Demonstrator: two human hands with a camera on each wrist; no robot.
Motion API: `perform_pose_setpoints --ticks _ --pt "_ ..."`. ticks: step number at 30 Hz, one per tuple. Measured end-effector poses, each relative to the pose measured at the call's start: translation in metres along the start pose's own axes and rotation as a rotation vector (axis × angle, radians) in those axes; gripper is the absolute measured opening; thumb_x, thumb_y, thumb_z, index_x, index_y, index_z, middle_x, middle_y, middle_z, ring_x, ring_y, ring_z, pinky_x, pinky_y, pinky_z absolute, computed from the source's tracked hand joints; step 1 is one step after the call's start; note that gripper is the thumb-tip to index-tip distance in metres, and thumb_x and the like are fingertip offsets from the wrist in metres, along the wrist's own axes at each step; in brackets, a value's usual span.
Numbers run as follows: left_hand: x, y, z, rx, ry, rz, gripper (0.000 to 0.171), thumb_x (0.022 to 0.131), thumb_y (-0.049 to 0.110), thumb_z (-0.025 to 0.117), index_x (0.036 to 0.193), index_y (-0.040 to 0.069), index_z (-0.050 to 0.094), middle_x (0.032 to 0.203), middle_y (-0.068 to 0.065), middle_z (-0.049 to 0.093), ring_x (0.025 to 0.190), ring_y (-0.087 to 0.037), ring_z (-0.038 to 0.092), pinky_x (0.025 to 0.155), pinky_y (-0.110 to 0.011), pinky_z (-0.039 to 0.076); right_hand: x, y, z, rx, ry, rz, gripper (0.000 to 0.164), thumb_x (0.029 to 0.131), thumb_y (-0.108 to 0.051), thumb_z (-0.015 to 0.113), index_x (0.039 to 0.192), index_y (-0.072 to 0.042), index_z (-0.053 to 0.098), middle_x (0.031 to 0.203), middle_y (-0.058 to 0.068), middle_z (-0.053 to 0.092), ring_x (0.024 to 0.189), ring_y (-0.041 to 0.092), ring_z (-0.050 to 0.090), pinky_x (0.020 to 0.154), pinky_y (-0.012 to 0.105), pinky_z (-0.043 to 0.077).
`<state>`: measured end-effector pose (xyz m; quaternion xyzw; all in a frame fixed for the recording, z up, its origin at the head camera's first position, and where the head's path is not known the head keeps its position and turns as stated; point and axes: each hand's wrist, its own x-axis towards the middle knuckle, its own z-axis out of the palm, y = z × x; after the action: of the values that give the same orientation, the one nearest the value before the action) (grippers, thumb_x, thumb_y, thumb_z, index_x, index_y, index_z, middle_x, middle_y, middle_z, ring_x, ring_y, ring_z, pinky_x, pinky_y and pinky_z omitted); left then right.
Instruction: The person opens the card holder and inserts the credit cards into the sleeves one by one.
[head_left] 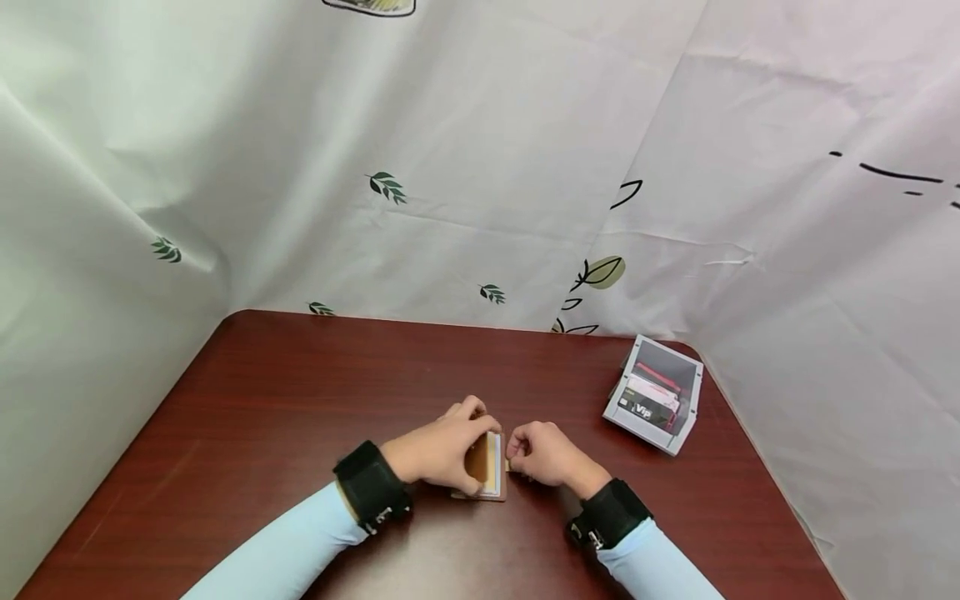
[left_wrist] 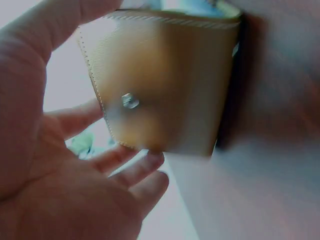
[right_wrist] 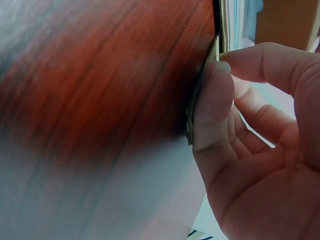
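A tan leather card wallet (head_left: 492,467) lies on the table between the two hands, with pale edges of cards or sleeves showing along its right side. My left hand (head_left: 442,450) holds it, thumb at the near edge and fingers at the far edge. In the left wrist view the wallet's flap (left_wrist: 170,65) has white stitching and a metal snap stud (left_wrist: 130,100). At the wallet's right edge, my right hand (head_left: 546,454) pinches a thin tab (right_wrist: 190,120) between thumb and forefinger, low beside the tabletop. The fingertips cover part of that tab.
A grey case (head_left: 632,423) with a see-through lid stands at the table's back right corner, with several cards inside, one reading "Vip". The dark red-brown table (head_left: 337,375) meets a white printed cloth (head_left: 450,250) behind and at the sides.
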<state>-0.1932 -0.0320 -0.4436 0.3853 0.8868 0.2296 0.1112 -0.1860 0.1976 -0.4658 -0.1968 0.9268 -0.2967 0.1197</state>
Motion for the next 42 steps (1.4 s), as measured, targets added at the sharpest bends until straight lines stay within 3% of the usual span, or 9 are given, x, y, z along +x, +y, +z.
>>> perform_pose_setpoints --ticks 3,7,12,16,20,23,28,34,42 --pt "-0.019 -0.009 -0.016 0.022 0.014 -0.018 0.065 0.068 0.028 0.089 0.121 0.009 0.057 0.132 -0.006 0.041 0.12 -0.025 0.047 0.101 -0.037 0.047 0.001 -0.002 0.0 -0.055 0.027 0.013 0.013 0.082 -0.005 0.071 0.076 -0.015 0.066 0.063 -0.009 0.056 0.057 0.004 0.051 0.055 0.021 0.043" --pt "-0.038 -0.021 -0.024 0.121 -0.015 -0.107 0.05 0.069 0.032 0.09 0.1 0.01 0.058 0.128 -0.011 0.045 0.122 -0.034 0.047 0.116 -0.053 0.034 0.0 -0.004 0.002 -0.074 0.045 0.047 0.018 0.085 -0.007 0.073 0.075 -0.017 0.063 0.063 -0.009 0.054 0.058 0.006 0.049 0.056 0.022 0.04" --pt "-0.043 -0.031 -0.012 0.159 -0.037 -0.126 0.034 0.067 0.022 0.089 0.081 0.014 0.059 0.104 -0.004 0.045 0.093 -0.023 0.04 0.083 -0.036 0.039 0.0 -0.005 0.006 -0.065 0.043 0.066 0.017 0.086 -0.007 0.073 0.075 -0.017 0.063 0.064 -0.008 0.053 0.059 0.007 0.049 0.056 0.022 0.04" --pt "-0.029 -0.025 -0.001 0.092 -0.019 -0.082 0.054 0.066 0.019 0.092 0.108 0.009 0.06 0.108 -0.003 0.043 0.094 -0.019 0.041 0.076 -0.031 0.041 0.0 -0.003 0.006 -0.066 0.046 0.062 0.017 0.084 -0.007 0.072 0.075 -0.017 0.063 0.063 -0.009 0.053 0.058 0.007 0.049 0.055 0.022 0.04" --pt "-0.012 -0.009 0.011 0.104 -0.036 -0.06 0.1 0.068 0.044 0.094 0.147 0.009 0.045 0.129 -0.004 0.047 0.109 -0.021 0.045 0.087 -0.036 0.048 0.0 -0.001 0.007 -0.072 0.053 0.057 0.016 0.083 -0.007 0.072 0.075 -0.018 0.063 0.064 -0.009 0.054 0.058 0.006 0.049 0.055 0.022 0.04" --pt "-0.004 0.001 0.019 0.171 -0.044 -0.071 0.115 0.068 0.058 0.09 0.158 0.013 0.034 0.14 -0.005 0.049 0.114 -0.022 0.046 0.089 -0.038 0.049 0.0 0.0 0.008 -0.078 0.056 0.045 0.015 0.083 -0.008 0.072 0.076 -0.018 0.063 0.064 -0.009 0.054 0.058 0.005 0.049 0.056 0.022 0.041" --pt "-0.001 0.005 0.025 0.233 0.0 -0.087 0.115 0.07 0.057 0.09 0.159 0.014 0.031 0.142 -0.006 0.055 0.112 -0.023 0.048 0.085 -0.039 0.053 0.0 -0.001 0.008 -0.083 0.054 0.024 0.013 0.082 -0.009 0.071 0.077 -0.019 0.064 0.064 -0.01 0.053 0.058 0.003 0.049 0.056 0.022 0.041" --pt "-0.007 -0.001 0.021 0.126 0.045 -0.036 0.107 0.073 0.044 0.091 0.157 0.011 0.035 0.138 -0.008 0.056 0.113 -0.024 0.049 0.092 -0.034 0.051 0.001 0.0 0.008 -0.088 0.071 0.023 0.014 0.082 -0.009 0.072 0.076 -0.019 0.063 0.064 -0.01 0.053 0.058 0.003 0.048 0.056 0.022 0.041" --pt "-0.012 -0.014 0.014 -0.005 0.037 0.006 0.083 0.078 0.036 0.087 0.15 0.02 0.049 0.14 -0.004 0.046 0.12 -0.023 0.045 0.085 -0.025 0.049 0.001 0.001 0.009 -0.081 0.079 0.031 0.014 0.081 -0.009 0.071 0.075 -0.019 0.062 0.062 -0.011 0.052 0.056 0.003 0.047 0.055 0.021 0.04"
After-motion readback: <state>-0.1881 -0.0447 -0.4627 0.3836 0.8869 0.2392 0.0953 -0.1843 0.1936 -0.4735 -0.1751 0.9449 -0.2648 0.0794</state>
